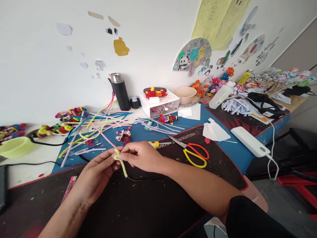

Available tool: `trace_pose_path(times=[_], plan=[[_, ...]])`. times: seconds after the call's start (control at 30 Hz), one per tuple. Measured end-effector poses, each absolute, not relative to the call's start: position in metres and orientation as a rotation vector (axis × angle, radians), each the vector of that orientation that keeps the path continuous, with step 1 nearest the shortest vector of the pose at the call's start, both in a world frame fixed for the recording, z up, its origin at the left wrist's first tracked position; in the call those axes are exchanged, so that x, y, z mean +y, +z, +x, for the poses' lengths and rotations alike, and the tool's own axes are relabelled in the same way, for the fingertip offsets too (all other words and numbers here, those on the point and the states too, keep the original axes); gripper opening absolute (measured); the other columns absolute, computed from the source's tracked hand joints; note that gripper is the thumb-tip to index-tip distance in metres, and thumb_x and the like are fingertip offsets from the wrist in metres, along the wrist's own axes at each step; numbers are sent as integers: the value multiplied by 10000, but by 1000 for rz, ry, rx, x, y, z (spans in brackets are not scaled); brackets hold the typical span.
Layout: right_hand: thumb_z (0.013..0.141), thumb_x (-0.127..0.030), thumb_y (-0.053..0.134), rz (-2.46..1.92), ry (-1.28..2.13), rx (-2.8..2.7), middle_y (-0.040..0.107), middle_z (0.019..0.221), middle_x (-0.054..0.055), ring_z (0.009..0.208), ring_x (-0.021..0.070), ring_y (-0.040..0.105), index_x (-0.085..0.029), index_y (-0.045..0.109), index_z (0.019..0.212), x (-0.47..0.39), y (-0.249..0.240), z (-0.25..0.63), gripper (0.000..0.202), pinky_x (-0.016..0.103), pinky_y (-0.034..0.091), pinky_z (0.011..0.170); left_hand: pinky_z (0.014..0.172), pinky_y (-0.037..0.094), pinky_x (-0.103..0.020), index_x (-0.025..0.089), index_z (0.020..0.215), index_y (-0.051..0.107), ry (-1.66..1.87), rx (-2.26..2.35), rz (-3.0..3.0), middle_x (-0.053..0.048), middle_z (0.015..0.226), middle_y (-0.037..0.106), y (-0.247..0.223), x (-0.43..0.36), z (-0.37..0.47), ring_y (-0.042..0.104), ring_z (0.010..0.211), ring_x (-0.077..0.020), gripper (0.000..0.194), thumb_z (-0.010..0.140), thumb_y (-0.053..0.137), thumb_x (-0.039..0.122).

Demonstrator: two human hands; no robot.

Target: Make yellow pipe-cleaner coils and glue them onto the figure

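Note:
A short pale yellow pipe cleaner [123, 168], bent and twisted at its upper part, sits between both hands above the black mat. My left hand [100, 168] pinches it from the left at the twisted part. From the right, my right hand [141, 157] grips the same part between thumb and finger, and one free end hangs downward. Just beyond the fingers stands a small pink and dark red pipe cleaner figure [124, 135]. A yellow glue gun [155, 144] shows partly behind my right hand. Scissors [189, 150] with red and yellow handles lie to the right.
Loose coloured pipe cleaners [99, 120] spread over the back left. A black thermos [121, 92] stands by the wall, beside a white drawer box [159, 103] and a beige bowl [184, 95]. A white power bank [250, 141] with a cable lies right. Finished figures [66, 120] lie far left.

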State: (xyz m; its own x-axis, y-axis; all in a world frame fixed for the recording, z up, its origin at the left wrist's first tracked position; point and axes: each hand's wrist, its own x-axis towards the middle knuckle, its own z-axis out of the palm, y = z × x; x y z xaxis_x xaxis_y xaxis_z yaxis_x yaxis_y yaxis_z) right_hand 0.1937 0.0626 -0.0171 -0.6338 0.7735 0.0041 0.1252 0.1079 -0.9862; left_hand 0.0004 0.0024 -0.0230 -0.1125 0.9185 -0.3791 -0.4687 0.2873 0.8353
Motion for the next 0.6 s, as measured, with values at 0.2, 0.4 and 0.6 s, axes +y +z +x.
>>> trace_pose_path(times=[0.2, 0.4, 0.6], plan=[[963, -651, 843, -897, 1639, -1874, 645, 672, -54, 634, 126, 577, -209, 766, 971, 63, -18, 195, 449, 246, 396, 617, 602, 598, -235, 205, 895, 866, 1302, 1188, 539, -32, 826, 804, -14, 3, 6, 678, 648, -154, 532, 481, 1149, 382], [924, -671, 867, -870, 1807, -1799, 638, 681, -64, 573, 110, 552, -216, 719, 987, 66, -17, 197, 483, 238, 392, 572, 529, 520, -200, 194, 821, 855, 1286, 1266, 599, -7, 747, 743, -15, 3, 7, 595, 609, -121, 554, 446, 1154, 469], [905, -621, 902, -770, 1900, -1668, 607, 643, -84, 514, 90, 502, -211, 673, 925, 68, -17, 196, 470, 238, 376, 521, 559, 535, -238, 205, 883, 899, 1301, 1292, 649, -24, 742, 744, -14, 1, 0, 599, 658, -161, 548, 506, 1129, 529]])
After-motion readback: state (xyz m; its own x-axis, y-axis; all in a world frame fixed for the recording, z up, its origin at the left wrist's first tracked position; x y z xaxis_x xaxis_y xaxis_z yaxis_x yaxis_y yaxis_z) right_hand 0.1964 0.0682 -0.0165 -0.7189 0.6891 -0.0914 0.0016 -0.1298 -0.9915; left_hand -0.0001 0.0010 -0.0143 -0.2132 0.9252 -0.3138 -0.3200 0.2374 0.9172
